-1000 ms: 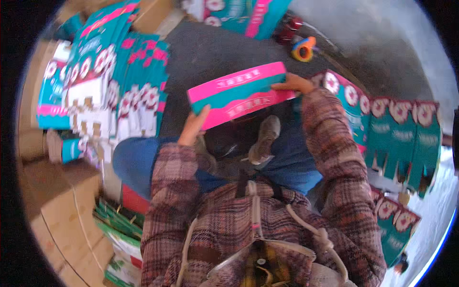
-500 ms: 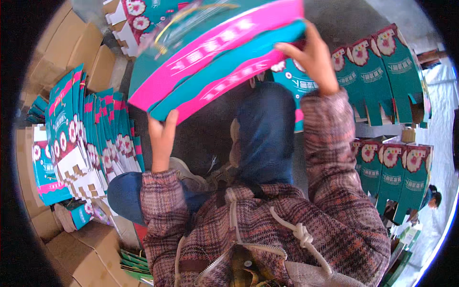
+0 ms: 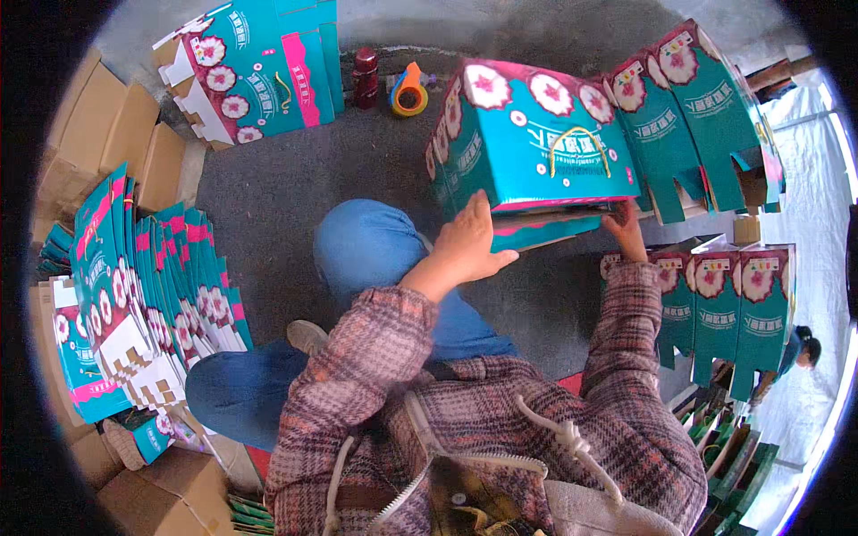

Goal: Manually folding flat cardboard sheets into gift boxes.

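Box [image 3: 559, 125] was at front right, just beside the standing cartons [image 3: 660, 129]. Left hand [image 3: 463, 250] was part open, fingers against the box's near-left edge; right hand [image 3: 628, 237] touched its near-right corner, closure partly hidden, could not tell

Packing workshop, flattened cartons [image 3: 170, 286], teal boxes [image 3: 718, 322] in rows

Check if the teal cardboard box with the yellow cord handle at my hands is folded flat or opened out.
The teal cardboard box is opened out: its broad face and narrower side meet at an angle.
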Demonstrator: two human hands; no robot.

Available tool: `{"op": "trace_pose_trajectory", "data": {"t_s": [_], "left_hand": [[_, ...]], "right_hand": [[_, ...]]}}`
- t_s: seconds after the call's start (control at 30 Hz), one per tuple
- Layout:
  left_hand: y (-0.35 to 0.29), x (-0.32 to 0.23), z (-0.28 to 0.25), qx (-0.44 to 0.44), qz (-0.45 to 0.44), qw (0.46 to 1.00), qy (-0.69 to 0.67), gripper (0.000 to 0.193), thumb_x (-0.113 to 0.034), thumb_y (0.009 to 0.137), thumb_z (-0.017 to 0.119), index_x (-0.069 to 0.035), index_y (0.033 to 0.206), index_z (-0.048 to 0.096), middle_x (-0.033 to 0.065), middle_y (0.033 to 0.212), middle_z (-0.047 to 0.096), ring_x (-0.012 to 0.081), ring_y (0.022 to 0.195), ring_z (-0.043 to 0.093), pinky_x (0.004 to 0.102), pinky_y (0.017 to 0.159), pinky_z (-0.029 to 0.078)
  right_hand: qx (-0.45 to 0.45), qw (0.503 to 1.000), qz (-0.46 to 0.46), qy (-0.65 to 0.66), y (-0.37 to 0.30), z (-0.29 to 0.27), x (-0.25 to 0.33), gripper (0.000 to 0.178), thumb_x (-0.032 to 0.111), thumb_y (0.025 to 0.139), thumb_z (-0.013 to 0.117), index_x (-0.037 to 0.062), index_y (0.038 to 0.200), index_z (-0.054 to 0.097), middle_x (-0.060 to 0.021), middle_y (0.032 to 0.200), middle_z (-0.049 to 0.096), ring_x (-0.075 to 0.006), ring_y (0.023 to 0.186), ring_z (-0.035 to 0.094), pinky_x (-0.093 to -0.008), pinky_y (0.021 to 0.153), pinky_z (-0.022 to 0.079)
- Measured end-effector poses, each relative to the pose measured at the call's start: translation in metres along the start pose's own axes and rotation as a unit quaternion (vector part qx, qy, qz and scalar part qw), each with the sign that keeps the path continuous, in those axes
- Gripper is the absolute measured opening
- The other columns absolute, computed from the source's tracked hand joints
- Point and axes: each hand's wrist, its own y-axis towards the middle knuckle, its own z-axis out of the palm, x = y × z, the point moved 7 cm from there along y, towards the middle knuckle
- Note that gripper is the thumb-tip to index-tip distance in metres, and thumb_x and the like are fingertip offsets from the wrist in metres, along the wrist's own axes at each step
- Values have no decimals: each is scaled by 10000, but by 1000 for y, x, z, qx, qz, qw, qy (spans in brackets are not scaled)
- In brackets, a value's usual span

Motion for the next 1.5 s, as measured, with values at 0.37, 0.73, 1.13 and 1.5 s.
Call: {"op": "trace_pose_trajectory", "data": {"t_s": [0.37, 0.73, 1.13, 1.5], "left_hand": [[9, 4, 12, 72, 45, 994, -64, 978, -471, 786, 658, 150, 1380, 191, 341, 1415, 280, 399, 1340, 302, 381, 1106, 268], [-38, -7, -55, -224, 143, 963, 35, 456, -133, 851, 609, 20, 1260, 477, 193, 1200, 550, 320, 993, 597, 398, 857, 475], [-128, 4, -71, -245, 67, 907, 337, 330, -204, 813, 598, -22, 1088, 603, 130, 1277, 534, 323, 1247, 429, 537, 1080, 194], [-127, 13, -73, -262, 70, 908, 320, 273, -204, 818, 558, -39, 1024, 627, 122, 1244, 561, 306, 1229, 448, 535, 1068, 203]], "right_hand": [[-245, 959, 59, -132, -20, -8, -41, 688, 237, 789, 672, -89, 1311, 362, -249, 1223, 510, -291, 1124, 528, -361, 919, 438], [-236, 926, 266, -124, -131, 102, -109, 543, 64, 768, 590, -8, 1282, 432, -179, 1102, 600, -275, 969, 600, -357, 830, 475], [260, 965, 9, -42, -123, 321, 77, 365, 308, 914, 535, 39, 1155, 590, -184, 990, 650, -289, 931, 637, -366, 820, 492], [28, 988, -34, 151, 9, 406, 196, 453, 257, 872, 546, -53, 1202, 524, -274, 1225, 523, -384, 1188, 465, -404, 1015, 366]]}}
